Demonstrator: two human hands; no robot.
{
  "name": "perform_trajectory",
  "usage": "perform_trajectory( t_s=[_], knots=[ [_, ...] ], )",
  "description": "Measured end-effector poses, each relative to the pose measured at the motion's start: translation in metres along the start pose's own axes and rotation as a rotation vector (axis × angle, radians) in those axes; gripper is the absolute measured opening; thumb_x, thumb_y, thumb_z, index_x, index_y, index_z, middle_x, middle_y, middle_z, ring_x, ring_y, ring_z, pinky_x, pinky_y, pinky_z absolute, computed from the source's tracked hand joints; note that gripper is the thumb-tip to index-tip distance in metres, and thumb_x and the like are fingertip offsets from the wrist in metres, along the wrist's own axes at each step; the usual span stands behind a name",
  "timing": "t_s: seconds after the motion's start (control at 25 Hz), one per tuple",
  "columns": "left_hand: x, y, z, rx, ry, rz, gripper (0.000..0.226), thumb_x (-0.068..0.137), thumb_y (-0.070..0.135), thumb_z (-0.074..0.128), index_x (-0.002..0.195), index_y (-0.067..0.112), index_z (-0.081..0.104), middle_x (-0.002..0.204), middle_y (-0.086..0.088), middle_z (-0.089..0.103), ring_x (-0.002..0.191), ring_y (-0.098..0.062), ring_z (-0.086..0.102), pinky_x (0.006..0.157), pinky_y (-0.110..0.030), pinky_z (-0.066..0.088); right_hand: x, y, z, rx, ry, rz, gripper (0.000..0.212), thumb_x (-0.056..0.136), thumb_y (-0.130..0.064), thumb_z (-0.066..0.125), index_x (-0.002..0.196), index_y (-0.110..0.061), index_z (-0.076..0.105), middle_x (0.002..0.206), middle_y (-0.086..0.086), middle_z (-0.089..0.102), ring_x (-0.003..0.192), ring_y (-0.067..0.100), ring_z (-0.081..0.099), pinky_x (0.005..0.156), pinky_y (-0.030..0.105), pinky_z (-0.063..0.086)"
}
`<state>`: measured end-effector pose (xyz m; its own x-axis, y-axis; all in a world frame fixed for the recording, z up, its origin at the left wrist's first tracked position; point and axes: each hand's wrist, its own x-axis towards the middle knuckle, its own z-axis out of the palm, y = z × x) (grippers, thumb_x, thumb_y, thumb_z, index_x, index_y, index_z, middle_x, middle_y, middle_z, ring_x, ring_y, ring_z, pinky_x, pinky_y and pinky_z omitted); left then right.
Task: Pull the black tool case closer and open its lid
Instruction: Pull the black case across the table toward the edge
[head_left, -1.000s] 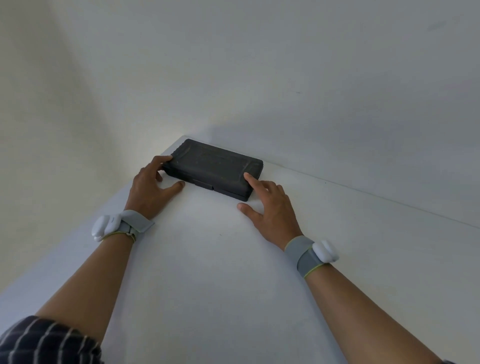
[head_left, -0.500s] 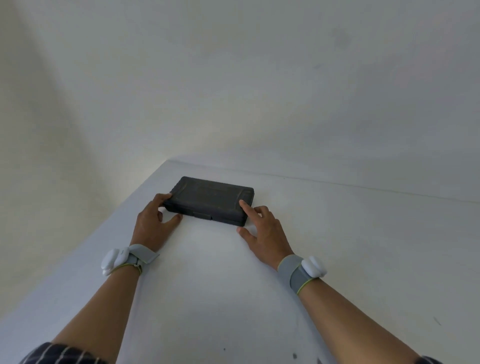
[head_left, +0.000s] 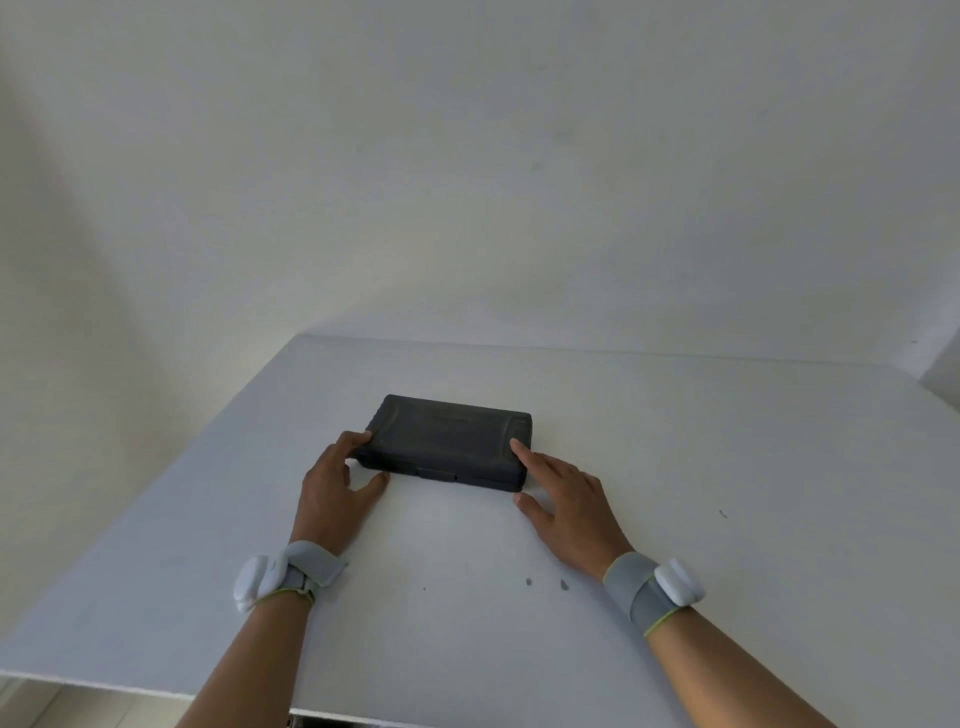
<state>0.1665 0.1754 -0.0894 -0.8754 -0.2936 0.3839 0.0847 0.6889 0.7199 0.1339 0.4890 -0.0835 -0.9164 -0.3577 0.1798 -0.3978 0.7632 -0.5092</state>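
Fingers of the left hand (head_left: 332, 486) curl over the black tool case (head_left: 447, 441) at its left end, thumb beneath; right hand (head_left: 566, 499) lies spread, forefinger on the right corner. Lid shut. Pulling step; next, thumbs to front latch (head_left: 437, 473).

We can read no text, label, brand or number anywhere. The lid of the black tool case (head_left: 448, 435) bears a faint moulded panel, but we cannot make out any letters on it, and the white units on the wristbands (head_left: 258, 581) show no marking.
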Motion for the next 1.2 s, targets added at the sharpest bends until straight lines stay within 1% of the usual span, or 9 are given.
perform_trajectory(
  t_s=[0.12, 0.24, 0.36, 0.6, 0.68, 0.76, 0.88, 1.04, 1.2],
  knots=[
    [-0.022, 0.015, 0.006, -0.026, -0.036, 0.028, 0.043, 0.092, 0.018, 0.08, 0.131, 0.025, 0.062, 0.12, 0.003, 0.068, 0.072, 0.002, 0.048, 0.077, -0.021, 0.042, -0.035, 0.009, -0.014, 0.004, 0.019, 0.023, 0.066, 0.109, -0.034, 0.05, 0.165, -0.048, 0.017, 0.164, -0.012, 0.044, 0.15, 0.012, 0.04, 0.125, 0.033, 0.024],
    [-0.037, 0.025, 0.01, -0.047, -0.076, 0.049, 0.043, 0.092, 0.019, 0.08, 0.129, 0.028, 0.062, 0.117, 0.006, 0.068, 0.071, 0.005, 0.051, 0.072, -0.009, 0.04, -0.063, 0.017, -0.024, 0.016, 0.024, 0.043, 0.067, 0.109, -0.033, 0.051, 0.164, -0.05, 0.017, 0.166, -0.014, 0.041, 0.151, 0.011, 0.04, 0.126, 0.031, 0.025],
    [-0.058, 0.038, 0.012, -0.074, -0.116, 0.067, 0.044, 0.09, 0.02, 0.081, 0.128, 0.031, 0.062, 0.108, 0.01, 0.066, 0.071, 0.005, 0.051, 0.068, -0.004, 0.041, -0.092, 0.022, -0.034, 0.04, 0.047, 0.068, 0.065, 0.109, -0.033, 0.053, 0.163, -0.05, 0.02, 0.166, -0.013, 0.042, 0.152, 0.012, 0.042, 0.127, 0.034, 0.029],
    [-0.097, 0.058, 0.017, -0.108, -0.174, 0.092, 0.047, 0.09, 0.025, 0.081, 0.128, 0.04, 0.059, 0.103, 0.017, 0.061, 0.071, 0.002, 0.053, 0.068, -0.006, 0.044, -0.138, 0.033, -0.046, 0.088, 0.091, 0.126, 0.065, 0.106, -0.037, 0.059, 0.161, -0.049, 0.026, 0.16, -0.011, 0.049, 0.145, 0.014, 0.051, 0.125, 0.041, 0.036],
    [-0.109, 0.063, 0.017, -0.096, -0.195, 0.094, 0.045, 0.091, 0.028, 0.079, 0.128, 0.041, 0.057, 0.103, 0.018, 0.059, 0.073, 0.004, 0.054, 0.069, -0.005, 0.045, -0.15, 0.035, -0.047, 0.09, 0.111, 0.139, 0.067, 0.104, -0.037, 0.062, 0.161, -0.046, 0.028, 0.159, -0.011, 0.051, 0.142, 0.014, 0.053, 0.124, 0.038, 0.038],
    [-0.118, 0.067, 0.016, -0.1, -0.206, 0.108, 0.043, 0.091, 0.028, 0.079, 0.128, 0.039, 0.059, 0.104, 0.017, 0.06, 0.074, 0.004, 0.055, 0.07, -0.006, 0.046, -0.159, 0.035, -0.049, 0.124, 0.116, 0.158, 0.07, 0.102, -0.041, 0.065, 0.162, -0.045, 0.03, 0.157, -0.016, 0.047, 0.144, 0.012, 0.05, 0.123, 0.028, 0.036],
    [-0.127, 0.07, 0.014, -0.113, -0.224, 0.138, 0.041, 0.091, 0.026, 0.081, 0.125, 0.036, 0.061, 0.103, 0.014, 0.061, 0.074, 0.002, 0.054, 0.07, -0.007, 0.045, -0.173, 0.036, -0.049, 0.166, 0.119, 0.169, 0.072, 0.097, -0.053, 0.065, 0.159, -0.052, 0.029, 0.152, -0.024, 0.041, 0.142, 0.005, 0.045, 0.117, 0.021, 0.033],
    [-0.139, 0.072, 0.011, -0.11, -0.22, 0.177, 0.04, 0.088, 0.021, 0.084, 0.122, 0.03, 0.064, 0.097, 0.013, 0.06, 0.078, -0.007, 0.054, 0.069, -0.006, 0.044, -0.186, 0.035, -0.049, 0.232, 0.157, 0.181, 0.071, 0.087, -0.067, 0.061, 0.15, -0.063, 0.029, 0.153, -0.025, 0.043, 0.139, 0.0, 0.043, 0.119, 0.025, 0.036],
    [-0.137, 0.068, 0.001, -0.127, -0.279, 0.192, 0.044, 0.087, 0.036, 0.084, 0.12, 0.049, 0.057, 0.103, 0.011, 0.064, 0.086, -0.011, 0.055, 0.074, -0.007, 0.045, -0.188, 0.033, -0.049, 0.262, 0.179, 0.194, 0.068, 0.087, -0.067, 0.063, 0.149, -0.065, 0.034, 0.146, -0.034, 0.045, 0.135, -0.001, 0.046, 0.118, 0.027, 0.039]
  ],
)
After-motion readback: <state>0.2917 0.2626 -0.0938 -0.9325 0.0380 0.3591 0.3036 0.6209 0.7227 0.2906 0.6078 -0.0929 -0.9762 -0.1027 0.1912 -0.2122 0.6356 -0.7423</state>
